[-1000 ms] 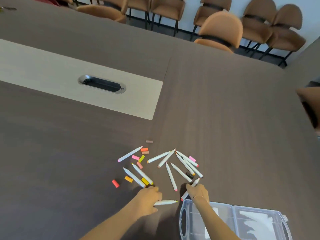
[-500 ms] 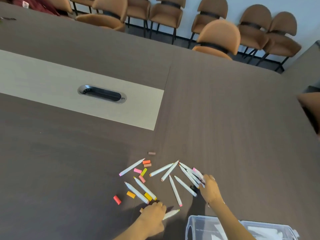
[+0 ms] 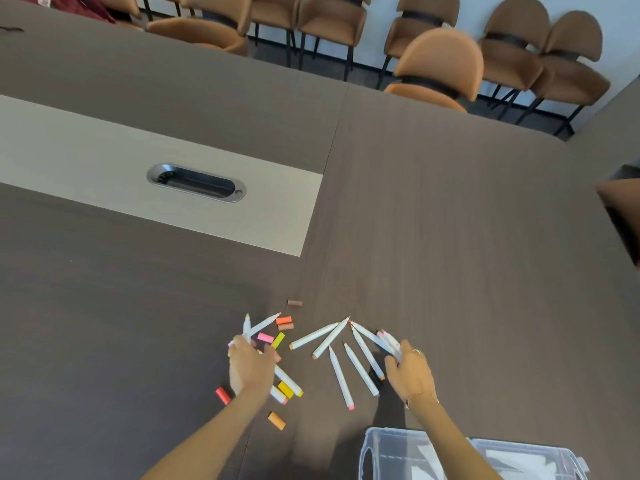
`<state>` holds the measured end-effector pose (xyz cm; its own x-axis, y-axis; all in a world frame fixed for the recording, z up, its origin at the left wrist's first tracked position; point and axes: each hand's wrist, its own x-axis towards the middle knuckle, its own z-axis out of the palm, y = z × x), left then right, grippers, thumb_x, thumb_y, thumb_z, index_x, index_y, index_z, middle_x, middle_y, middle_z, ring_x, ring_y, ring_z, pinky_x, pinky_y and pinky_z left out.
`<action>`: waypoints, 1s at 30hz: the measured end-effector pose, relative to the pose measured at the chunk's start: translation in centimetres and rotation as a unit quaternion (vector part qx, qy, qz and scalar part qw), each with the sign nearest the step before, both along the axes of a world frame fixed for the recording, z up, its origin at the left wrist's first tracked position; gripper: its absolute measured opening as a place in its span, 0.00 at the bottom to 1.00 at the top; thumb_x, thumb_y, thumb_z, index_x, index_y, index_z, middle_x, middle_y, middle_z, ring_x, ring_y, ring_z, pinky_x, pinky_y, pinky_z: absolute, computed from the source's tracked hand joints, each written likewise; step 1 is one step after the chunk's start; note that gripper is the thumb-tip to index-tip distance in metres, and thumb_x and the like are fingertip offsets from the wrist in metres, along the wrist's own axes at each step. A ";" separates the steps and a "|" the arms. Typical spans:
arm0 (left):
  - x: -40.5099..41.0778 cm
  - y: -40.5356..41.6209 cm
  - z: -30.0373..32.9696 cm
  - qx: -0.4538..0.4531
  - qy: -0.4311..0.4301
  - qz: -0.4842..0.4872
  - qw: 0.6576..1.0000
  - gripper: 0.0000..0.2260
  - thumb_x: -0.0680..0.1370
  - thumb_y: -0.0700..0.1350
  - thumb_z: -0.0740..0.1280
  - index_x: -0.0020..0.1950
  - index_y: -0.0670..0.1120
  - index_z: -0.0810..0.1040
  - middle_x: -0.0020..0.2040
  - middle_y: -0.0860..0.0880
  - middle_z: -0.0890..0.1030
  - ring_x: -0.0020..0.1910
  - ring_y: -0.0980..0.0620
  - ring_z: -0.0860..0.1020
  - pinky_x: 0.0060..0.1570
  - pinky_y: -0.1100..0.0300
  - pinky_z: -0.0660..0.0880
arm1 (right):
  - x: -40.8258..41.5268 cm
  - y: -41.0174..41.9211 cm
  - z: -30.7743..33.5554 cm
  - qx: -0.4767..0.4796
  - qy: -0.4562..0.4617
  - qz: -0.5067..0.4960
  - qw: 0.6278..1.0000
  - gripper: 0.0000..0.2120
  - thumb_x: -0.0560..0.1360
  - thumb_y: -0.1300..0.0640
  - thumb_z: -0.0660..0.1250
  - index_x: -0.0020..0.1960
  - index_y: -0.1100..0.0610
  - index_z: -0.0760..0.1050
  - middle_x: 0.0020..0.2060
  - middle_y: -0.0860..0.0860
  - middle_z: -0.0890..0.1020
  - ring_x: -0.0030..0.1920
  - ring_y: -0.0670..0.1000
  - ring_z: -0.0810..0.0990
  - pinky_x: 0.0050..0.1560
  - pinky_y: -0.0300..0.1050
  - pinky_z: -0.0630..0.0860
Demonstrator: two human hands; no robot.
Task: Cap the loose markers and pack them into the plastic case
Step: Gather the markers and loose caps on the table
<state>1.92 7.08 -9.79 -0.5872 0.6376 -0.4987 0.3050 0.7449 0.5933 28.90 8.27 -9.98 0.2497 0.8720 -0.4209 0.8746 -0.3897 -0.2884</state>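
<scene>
Several white markers [image 3: 360,368] lie fanned out on the dark table, with loose coloured caps around them: orange [image 3: 283,320], pink [image 3: 265,337], yellow [image 3: 277,340], red [image 3: 223,395] and another orange [image 3: 276,420]. My left hand [image 3: 248,367] grips one white marker [image 3: 247,328] that points up and away. My right hand [image 3: 410,372] holds a marker with a pink cap [image 3: 389,341] at the right end of the fan. The clear plastic case [image 3: 388,455] stands open at the bottom right, partly behind my right forearm.
A brown cap [image 3: 294,302] lies alone just beyond the pile. A metal cable port [image 3: 196,182] sits in the light strip of the table. Brown chairs [image 3: 440,67] line the far edge.
My left hand has moved up and left from the near edge into the caps, carrying a marker now held upright. My right hand went from the case side to the fan's right end.
</scene>
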 end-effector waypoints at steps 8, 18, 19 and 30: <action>-3.3 -2.2 -1.4 -0.125 -0.028 0.092 0.987 0.16 0.75 0.55 0.66 0.52 0.42 0.73 0.40 0.45 0.77 0.36 0.50 0.78 0.35 0.59 0.77 | -1.1 2.3 0.9 0.034 -0.021 0.001 0.999 0.09 0.79 0.52 0.59 0.56 0.54 0.69 0.37 0.49 0.77 0.31 0.46 0.75 0.30 0.35 0.71; -1.6 -1.0 -2.1 -0.145 -0.032 0.010 0.989 0.13 0.75 0.54 0.69 0.46 0.44 0.77 0.37 0.47 0.79 0.33 0.53 0.79 0.28 0.64 0.73 | -2.4 3.1 0.8 -0.025 -0.061 0.115 0.991 0.10 0.79 0.56 0.57 0.60 0.52 0.68 0.46 0.51 0.79 0.38 0.51 0.76 0.38 0.41 0.73; -1.6 -0.9 -2.0 -0.131 -0.023 -0.009 0.991 0.13 0.75 0.54 0.68 0.45 0.44 0.77 0.36 0.48 0.79 0.32 0.53 0.79 0.27 0.64 0.72 | -2.5 3.3 0.9 -0.034 -0.071 0.127 0.989 0.10 0.79 0.57 0.57 0.60 0.53 0.68 0.47 0.51 0.78 0.38 0.51 0.74 0.38 0.41 0.71; -3.3 2.5 0.3 0.019 -0.016 -0.123 0.992 0.11 0.82 0.45 0.54 0.56 0.38 0.69 0.45 0.43 0.74 0.42 0.48 0.72 0.32 0.68 0.64 | -3.2 3.9 1.7 -0.028 -0.103 0.144 0.984 0.08 0.77 0.51 0.56 0.49 0.56 0.66 0.41 0.49 0.71 0.36 0.52 0.72 0.32 0.41 0.66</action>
<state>-1.33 9.55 -9.54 -0.3966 0.7780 -0.4873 0.4556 0.6276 0.6313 25.70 12.19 -8.24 0.0805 0.8957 -0.4372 0.9888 -0.1272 -0.0785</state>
